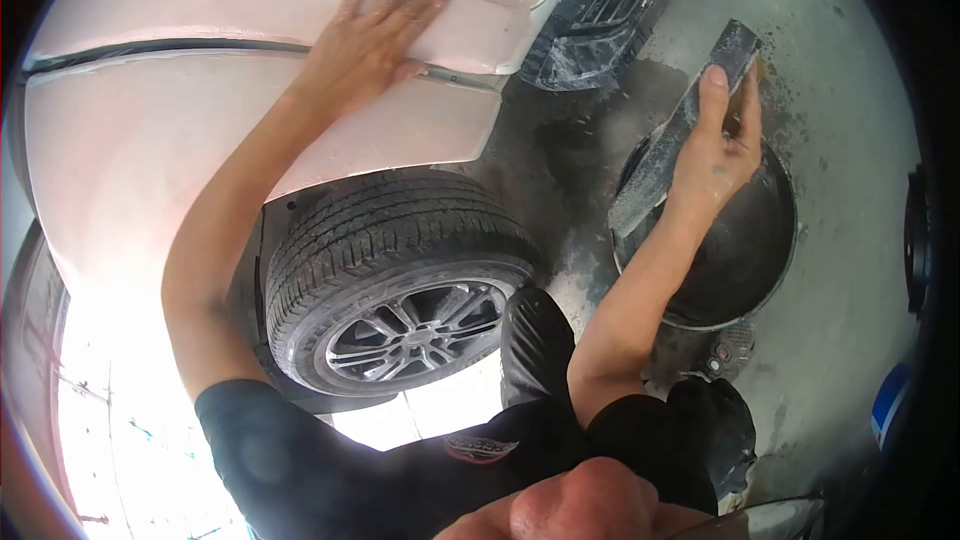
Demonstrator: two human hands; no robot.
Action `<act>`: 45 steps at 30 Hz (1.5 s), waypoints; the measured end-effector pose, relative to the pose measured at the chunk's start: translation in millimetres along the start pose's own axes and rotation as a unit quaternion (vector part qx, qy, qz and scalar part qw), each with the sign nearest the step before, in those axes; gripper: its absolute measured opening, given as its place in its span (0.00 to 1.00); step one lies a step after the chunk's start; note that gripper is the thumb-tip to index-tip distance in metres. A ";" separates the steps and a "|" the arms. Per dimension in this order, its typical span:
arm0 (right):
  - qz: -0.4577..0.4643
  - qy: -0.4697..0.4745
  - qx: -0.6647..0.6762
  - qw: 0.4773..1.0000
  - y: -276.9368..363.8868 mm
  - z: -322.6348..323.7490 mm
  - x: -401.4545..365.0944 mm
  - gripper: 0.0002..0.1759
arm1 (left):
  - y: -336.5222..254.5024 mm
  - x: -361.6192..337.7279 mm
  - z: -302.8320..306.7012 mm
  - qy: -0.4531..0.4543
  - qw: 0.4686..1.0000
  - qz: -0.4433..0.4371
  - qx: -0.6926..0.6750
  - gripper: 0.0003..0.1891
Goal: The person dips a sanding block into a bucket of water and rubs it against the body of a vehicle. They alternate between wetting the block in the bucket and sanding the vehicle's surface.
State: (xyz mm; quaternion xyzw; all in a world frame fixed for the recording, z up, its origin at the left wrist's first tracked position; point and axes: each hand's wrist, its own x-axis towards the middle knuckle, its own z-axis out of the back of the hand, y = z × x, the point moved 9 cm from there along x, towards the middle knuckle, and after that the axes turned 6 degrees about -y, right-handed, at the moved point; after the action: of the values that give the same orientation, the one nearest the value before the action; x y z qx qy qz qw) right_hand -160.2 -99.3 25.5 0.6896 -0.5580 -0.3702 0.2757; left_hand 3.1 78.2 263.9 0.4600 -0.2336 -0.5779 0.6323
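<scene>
My left hand [378,38] lies flat on the pinkish, primed car body panel [200,0], fingers spread near its wet, shiny upper part. Just below the palm runs a dark gap between this panel and the pale lower panel [200,110]. On the other side, my right hand [718,145] grips a long, flat sanding block [650,175] wrapped in grey, worn-looking sandpaper, thumb along its near face. The block is tilted and held over the rim of a round black tub [765,270], away from the car.
A car wheel [415,335] with a dark tyre sits below the panels, close to my knee [535,340]. Beyond it is a dusty black plastic trim piece [590,50]. A drain cover [730,350] lies near the tub on the wet, stained floor. A blue container [888,402] stands at the right edge.
</scene>
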 end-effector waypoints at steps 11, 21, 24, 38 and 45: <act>0.033 -0.032 -0.004 0.999 21.7 14.1 23.7 0.32 | -84.1 61.2 -90.6 0.143 0.959 -0.198 0.146 0.47; 0.007 0.053 0.006 0.999 5.8 -23.5 -10.2 0.35 | 33.6 -9.5 11.4 0.055 0.992 -0.111 0.033 0.52; 0.003 0.079 -0.007 0.997 0.8 -28.8 -17.0 0.36 | 48.9 -28.5 23.5 0.045 0.997 -0.059 0.037 0.52; 0.030 0.122 -0.109 0.986 -9.2 -20.2 -15.1 0.36 | -96.4 11.9 -54.4 0.081 0.982 0.168 -0.017 0.52; -0.087 0.104 -0.118 0.984 -30.5 7.0 -22.5 0.35 | -295.0 15.7 -96.0 -0.043 0.593 0.424 -0.683 0.48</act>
State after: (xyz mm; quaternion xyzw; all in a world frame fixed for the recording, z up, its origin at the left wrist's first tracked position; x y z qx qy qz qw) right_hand -151.0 -70.3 1.9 0.7333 -0.4164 -0.3821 0.3780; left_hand -66.3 120.2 -35.9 -0.2832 0.0346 -0.2535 0.9243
